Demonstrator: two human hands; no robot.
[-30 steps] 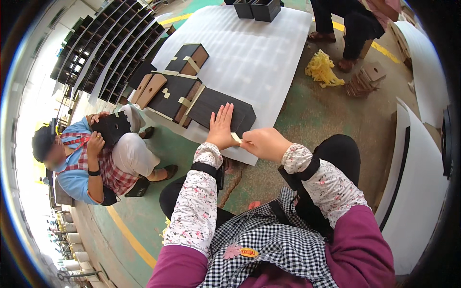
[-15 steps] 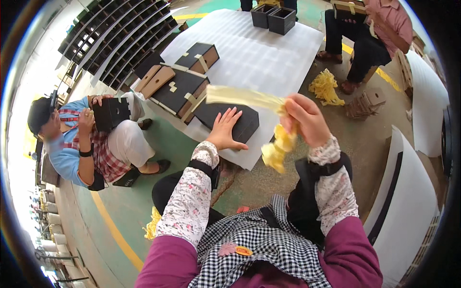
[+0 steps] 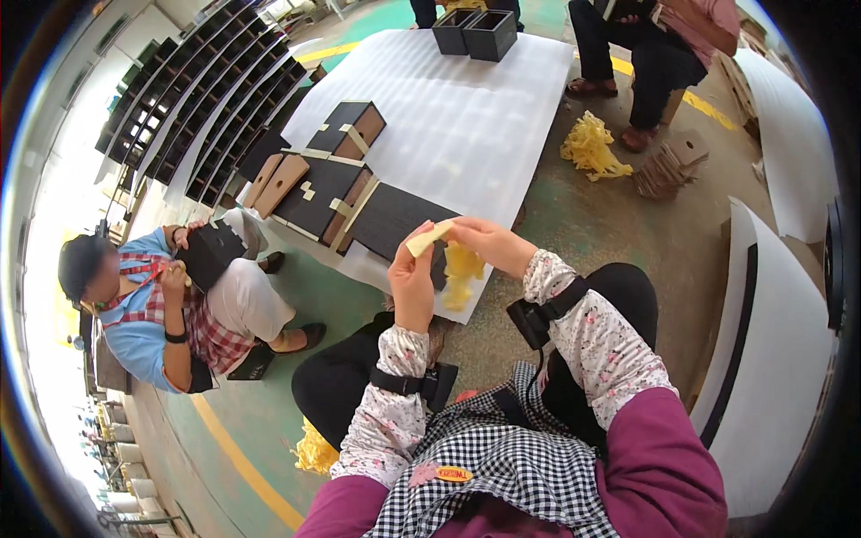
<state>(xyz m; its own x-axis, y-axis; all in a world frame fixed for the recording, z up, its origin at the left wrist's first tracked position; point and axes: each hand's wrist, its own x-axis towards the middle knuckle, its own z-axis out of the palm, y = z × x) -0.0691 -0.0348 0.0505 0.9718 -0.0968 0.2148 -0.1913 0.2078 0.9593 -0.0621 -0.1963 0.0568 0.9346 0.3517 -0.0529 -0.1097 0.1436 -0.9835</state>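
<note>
Sheet (image 3: 475, 134), white and broad, spreads ahead of the person. Two taped boxes (image 3: 334, 185), black with brown sides, lie along its left edge, and two open boxes (image 3: 475, 36) stand at its far edge. A black box (image 3: 395, 217) lies toward the near corner, just beside the taped pair. Over that corner, the left hand (image 3: 414, 282) pinches one end of a pale yellow tape (image 3: 429, 238), thumb and fingers together; the right hand (image 3: 493, 244) is clamped on the other end, a crumpled yellow bunch (image 3: 461, 273) dangling beneath.
</note>
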